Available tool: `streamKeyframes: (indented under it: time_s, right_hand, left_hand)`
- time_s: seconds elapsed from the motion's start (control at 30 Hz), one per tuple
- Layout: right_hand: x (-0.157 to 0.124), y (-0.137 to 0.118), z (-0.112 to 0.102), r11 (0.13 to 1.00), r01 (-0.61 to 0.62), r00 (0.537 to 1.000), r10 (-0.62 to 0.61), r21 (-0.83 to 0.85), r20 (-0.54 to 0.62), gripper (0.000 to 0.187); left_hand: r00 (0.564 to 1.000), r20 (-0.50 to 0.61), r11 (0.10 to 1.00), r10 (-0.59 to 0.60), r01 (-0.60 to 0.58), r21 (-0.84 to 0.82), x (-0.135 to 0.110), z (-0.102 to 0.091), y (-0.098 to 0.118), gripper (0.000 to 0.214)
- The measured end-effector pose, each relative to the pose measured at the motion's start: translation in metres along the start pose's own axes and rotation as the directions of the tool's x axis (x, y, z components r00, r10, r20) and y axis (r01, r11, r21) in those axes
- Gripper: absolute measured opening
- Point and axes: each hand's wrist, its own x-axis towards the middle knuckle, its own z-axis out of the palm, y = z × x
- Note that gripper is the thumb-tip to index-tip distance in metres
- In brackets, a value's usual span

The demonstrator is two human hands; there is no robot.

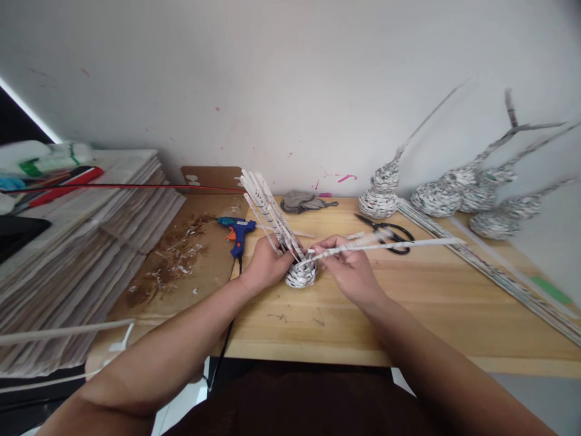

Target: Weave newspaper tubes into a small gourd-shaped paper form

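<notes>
A small woven piece of rolled newspaper point(300, 275) stands on the wooden table point(408, 315), with several paper rods point(265, 203) rising from it and leaning to the upper left. My left hand point(267, 261) is closed around the left side of the woven piece and the base of those rods. My right hand point(348, 266) pinches one long paper rod point(408, 244) that runs out flat to the right from the weave.
A blue glue gun point(237, 229) lies left of the hands, black scissors point(385, 231) to the right. Several finished woven pieces point(379, 200) stand by the wall. Loose paper rods point(490, 266) lie at right, a paper stack point(82, 242) at left, a grey cloth point(302, 201) behind.
</notes>
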Motion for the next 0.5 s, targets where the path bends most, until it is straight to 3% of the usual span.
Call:
streamKeyframes:
  time_s: [0.17,0.33,0.5]
  right_hand:
    - [0.004,0.006,0.001,0.967,-0.170,0.982,0.182,0.187,-0.051,0.052]
    - [0.003,0.007,0.008,0.980,-0.174,0.981,0.181,0.092,-0.073,0.032]
    - [0.004,0.011,0.012,0.976,-0.213,0.977,0.214,0.044,-0.012,0.020]
  left_hand:
    - [0.999,0.007,0.998,0.046,-0.046,0.041,-0.001,0.000,0.002,0.009]
    - [0.993,-0.010,0.991,0.115,-0.114,0.074,-0.003,0.003,0.001,0.008]
    - [0.975,-0.032,0.973,0.220,-0.217,0.083,-0.006,0.008,-0.004,0.011]
